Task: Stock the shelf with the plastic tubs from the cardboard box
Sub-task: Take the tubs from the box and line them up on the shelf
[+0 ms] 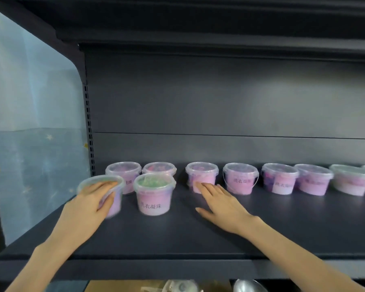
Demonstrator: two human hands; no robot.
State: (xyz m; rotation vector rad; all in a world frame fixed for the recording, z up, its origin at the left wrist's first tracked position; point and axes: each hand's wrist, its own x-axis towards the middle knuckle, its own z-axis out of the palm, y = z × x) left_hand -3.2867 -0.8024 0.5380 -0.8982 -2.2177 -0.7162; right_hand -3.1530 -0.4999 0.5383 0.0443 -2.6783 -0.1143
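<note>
While the left hand (93, 199) curled its fingers and thumb round a pink plastic tub (116, 205) at 8 o'clock on the dark shelf (198, 232), the right hand (217, 199) lay flat, fingers straight, tips against a back-row tub (201, 173) at its 12 o'clock. A green-topped tub (154, 193) stood at 3 o'clock of the held one (just beside, not touching); further tubs (240, 179) lined the back toward 3 o'clock.

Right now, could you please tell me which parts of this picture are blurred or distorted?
Head view: the tub gripped by the left hand is smeared by motion; the front tub is sharper, with print that can be read; the far-right tubs look soft; the shelf edge bows, a wide-angle distortion.
</note>
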